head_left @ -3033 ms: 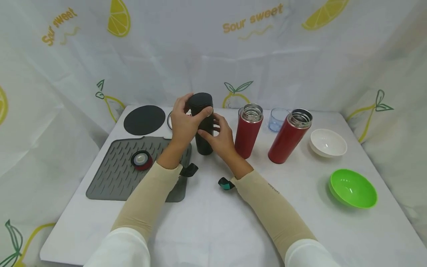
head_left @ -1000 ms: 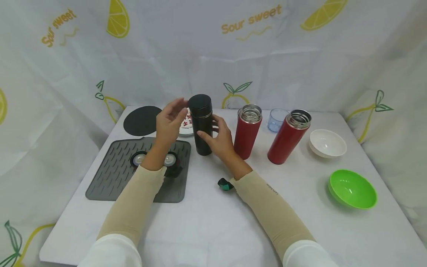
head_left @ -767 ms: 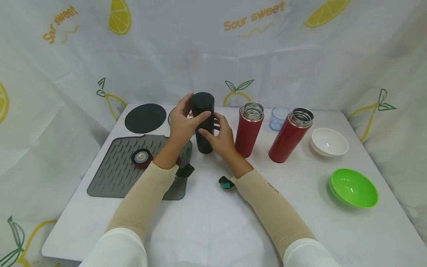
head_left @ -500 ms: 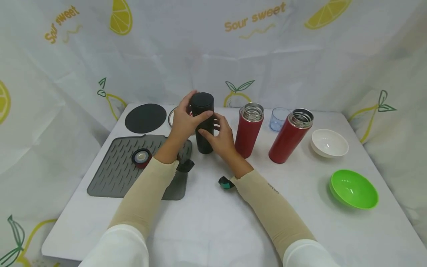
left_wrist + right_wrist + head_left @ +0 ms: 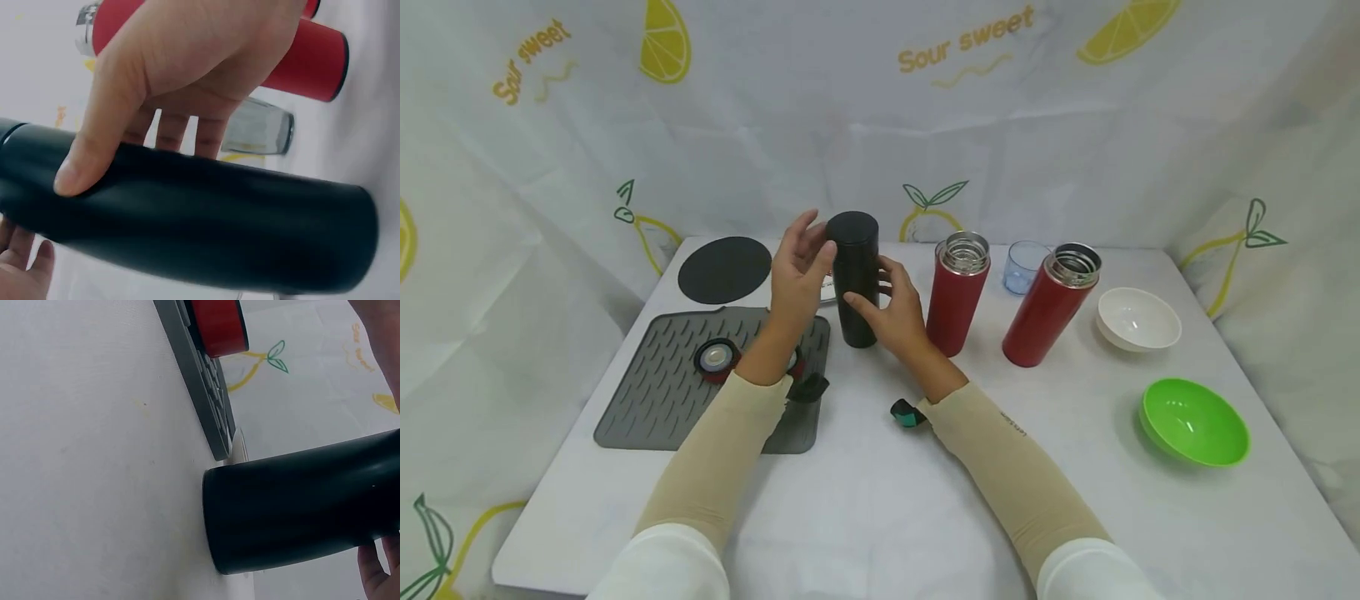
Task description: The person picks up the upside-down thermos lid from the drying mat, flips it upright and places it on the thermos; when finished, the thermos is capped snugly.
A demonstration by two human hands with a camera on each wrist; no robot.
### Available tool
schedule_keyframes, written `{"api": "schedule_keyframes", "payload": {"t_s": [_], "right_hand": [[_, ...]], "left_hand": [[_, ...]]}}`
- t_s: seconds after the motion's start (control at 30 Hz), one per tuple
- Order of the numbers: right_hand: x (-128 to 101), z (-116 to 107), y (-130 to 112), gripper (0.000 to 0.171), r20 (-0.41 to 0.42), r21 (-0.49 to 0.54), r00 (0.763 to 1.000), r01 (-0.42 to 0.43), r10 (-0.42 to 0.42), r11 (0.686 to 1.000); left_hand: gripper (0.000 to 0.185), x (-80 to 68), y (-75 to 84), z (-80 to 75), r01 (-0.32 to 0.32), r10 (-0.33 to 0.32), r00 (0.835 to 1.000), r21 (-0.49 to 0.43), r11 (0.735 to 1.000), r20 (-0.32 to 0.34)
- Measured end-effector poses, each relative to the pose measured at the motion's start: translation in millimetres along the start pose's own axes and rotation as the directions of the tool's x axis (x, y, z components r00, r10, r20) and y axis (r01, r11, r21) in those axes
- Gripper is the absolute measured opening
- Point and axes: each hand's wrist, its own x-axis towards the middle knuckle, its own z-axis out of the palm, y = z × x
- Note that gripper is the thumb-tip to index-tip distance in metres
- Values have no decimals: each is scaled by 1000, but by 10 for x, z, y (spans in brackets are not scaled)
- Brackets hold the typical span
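Gripping the mid-frame black flask (image 5: 856,279) in right hand (image 5: 896,318), poising loose left hand (image 5: 797,273) by its cap (image 5: 852,227), seemingly yet to come off, with right-of-centre red flasks (image 5: 956,307) already lidless.

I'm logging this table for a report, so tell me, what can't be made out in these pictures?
Head view: most of the plate, behind the left hand and black bottle.
Head view: part of the red lid nearer that bottle, behind the left forearm.
Head view: the lettering on the right sleeve, too small to read surely.
Left wrist view: the black bottle's top, cut off by the left edge.
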Motion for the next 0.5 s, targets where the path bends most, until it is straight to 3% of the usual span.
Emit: {"api": "schedule_keyframes", "payload": {"t_s": [0.17, 0.27, 0.37, 0.5], "right_hand": [[-1, -17, 17, 71, 10, 0, 1000, 4, -4, 1000], [-6, -19, 21, 71, 13, -1, 1000, 4, -4, 1000], [-8, -11, 17, 71, 13, 0, 1000, 11, -11, 1000], [5, -6, 9, 72, -1, -3, 1000, 18, -18, 1000]], "left_hand": [[77, 129, -19, 146, 146, -149, 982, 34, 989, 112], [85, 172, -38, 168, 193, -203, 972, 95, 977, 120], [85, 136, -60, 108, 163, -170, 984, 103, 981, 61], [65, 38, -67, -26, 54, -47, 997, 123, 991, -62]]}}
